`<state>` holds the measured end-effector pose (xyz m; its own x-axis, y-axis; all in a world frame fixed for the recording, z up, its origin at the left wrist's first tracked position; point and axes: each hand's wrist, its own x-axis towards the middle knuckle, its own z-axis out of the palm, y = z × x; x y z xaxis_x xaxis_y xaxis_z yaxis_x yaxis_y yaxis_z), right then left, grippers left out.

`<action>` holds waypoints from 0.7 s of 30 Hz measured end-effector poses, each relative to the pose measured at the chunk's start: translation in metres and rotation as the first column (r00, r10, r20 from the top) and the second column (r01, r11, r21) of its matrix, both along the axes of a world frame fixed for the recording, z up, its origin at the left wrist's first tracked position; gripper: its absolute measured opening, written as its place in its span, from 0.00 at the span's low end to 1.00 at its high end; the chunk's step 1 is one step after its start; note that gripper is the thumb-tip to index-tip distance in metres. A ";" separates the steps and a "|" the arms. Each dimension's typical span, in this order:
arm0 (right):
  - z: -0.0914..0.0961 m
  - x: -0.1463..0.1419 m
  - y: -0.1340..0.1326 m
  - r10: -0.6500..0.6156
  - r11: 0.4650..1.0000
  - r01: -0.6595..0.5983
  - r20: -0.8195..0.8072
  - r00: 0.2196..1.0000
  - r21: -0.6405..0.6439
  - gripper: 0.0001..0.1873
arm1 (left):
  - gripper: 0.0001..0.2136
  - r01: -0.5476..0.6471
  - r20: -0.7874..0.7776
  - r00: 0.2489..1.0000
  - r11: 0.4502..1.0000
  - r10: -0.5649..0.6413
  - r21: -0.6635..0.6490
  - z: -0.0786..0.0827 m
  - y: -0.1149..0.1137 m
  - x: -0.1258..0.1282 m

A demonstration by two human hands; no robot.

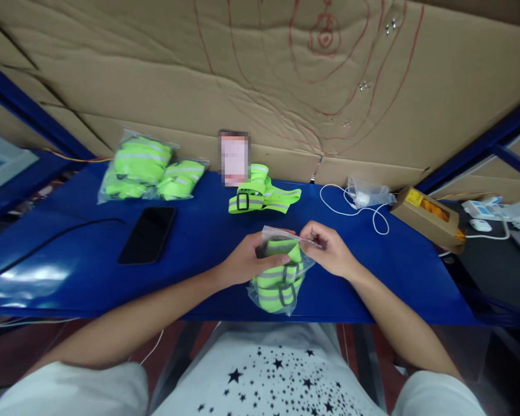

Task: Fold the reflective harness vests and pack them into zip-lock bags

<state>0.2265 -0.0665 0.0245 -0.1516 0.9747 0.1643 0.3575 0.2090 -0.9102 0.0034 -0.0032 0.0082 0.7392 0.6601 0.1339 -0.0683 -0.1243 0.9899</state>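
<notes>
A clear zip bag (253,294) with a folded neon-yellow reflective strap (271,280) inside is held near the table's front edge. Grey stripes and black buckles show through the plastic. My left hand (247,260) grips the bag from its left side, thumb lying across the front and fingers behind. At the top right corner, my right hand (329,248) pinches the bag's zip edge between thumb and curled fingers. Beyond the hands lies a loose neon-yellow reflective belt (281,202) with a black buckle.
Several packed bags of neon straps (143,159) lie at the back left, near a black phone (147,236). A blurred-out card (234,159) leans on the cardboard wall (156,69). White cable (377,216) and a cardboard box (429,216) sit on the blue table's (208,231) right.
</notes>
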 end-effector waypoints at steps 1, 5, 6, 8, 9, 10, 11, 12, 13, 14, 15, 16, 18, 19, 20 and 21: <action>0.001 0.000 0.000 0.001 1.000 -0.001 -0.006 1.000 -0.005 0.11 | 0.24 0.004 -0.007 1.000 1.000 -0.004 -0.006 0.000 0.000 0.000; 0.004 0.002 0.000 0.027 0.999 -0.027 -0.016 1.000 -0.039 0.10 | 0.24 0.011 -0.021 1.000 1.000 -0.012 -0.020 0.000 -0.001 0.001; 0.004 0.002 0.000 0.032 0.998 -0.033 -0.016 0.999 -0.055 0.10 | 0.24 0.014 -0.023 1.000 1.000 -0.014 -0.020 0.000 -0.002 0.002; 0.004 0.003 -0.001 0.033 0.996 -0.034 -0.012 0.999 -0.087 0.11 | 0.23 0.027 -0.032 0.999 0.999 -0.028 -0.023 -0.001 -0.003 0.002; 0.004 0.004 -0.001 0.030 0.995 -0.030 -0.008 1.000 -0.097 0.11 | 0.23 0.033 -0.041 0.999 0.999 -0.034 -0.027 -0.001 -0.003 0.003; 0.004 0.004 -0.001 0.027 0.994 -0.027 -0.006 1.000 -0.102 0.11 | 0.23 0.035 -0.047 0.998 0.999 -0.037 -0.031 -0.002 -0.004 0.003; 0.004 0.005 -0.001 0.025 0.994 -0.026 -0.005 1.000 -0.105 0.12 | 0.23 0.032 -0.052 0.998 0.999 -0.034 -0.037 -0.002 -0.004 0.003; 0.003 0.006 -0.001 0.027 0.994 -0.027 -0.005 1.000 -0.107 0.12 | 0.23 0.022 -0.055 0.998 0.999 -0.025 -0.042 -0.003 -0.004 0.004; 0.003 0.006 0.000 0.032 0.993 -0.032 -0.004 0.999 -0.111 0.12 | 0.22 0.004 -0.052 0.999 0.999 -0.006 -0.044 -0.003 -0.004 0.004; 0.002 0.007 0.000 0.036 0.992 -0.037 -0.005 0.999 -0.117 0.13 | 0.21 -0.020 -0.046 0.999 0.999 0.018 -0.043 -0.003 -0.004 0.004; 0.002 0.007 0.001 0.042 0.991 -0.042 -0.003 0.999 -0.125 0.14 | 0.20 -0.048 -0.037 0.998 0.998 0.046 -0.037 -0.004 -0.004 0.004; 0.002 0.008 0.001 0.047 0.990 -0.046 0.003 0.999 -0.132 0.14 | 0.19 -0.075 -0.028 0.997 0.997 0.074 -0.024 -0.003 -0.003 0.004; 0.002 0.008 0.002 0.051 0.991 -0.046 0.032 0.998 -0.129 0.15 | 0.18 -0.119 -0.013 0.993 0.993 0.119 0.013 -0.003 -0.002 0.004; 0.002 0.008 0.002 0.049 0.993 -0.042 0.060 0.997 -0.115 0.16 | 0.18 -0.131 -0.012 0.991 0.991 0.131 0.027 -0.003 -0.002 0.005; 0.002 0.008 0.002 0.043 0.995 -0.035 0.092 0.995 -0.093 0.16 | 0.18 -0.135 -0.015 0.991 0.990 0.136 0.037 -0.003 -0.002 0.005; 0.002 0.007 0.001 0.036 0.997 -0.028 0.124 0.992 -0.070 0.16 | 0.18 -0.137 -0.018 0.990 0.990 0.138 0.045 -0.003 -0.002 0.005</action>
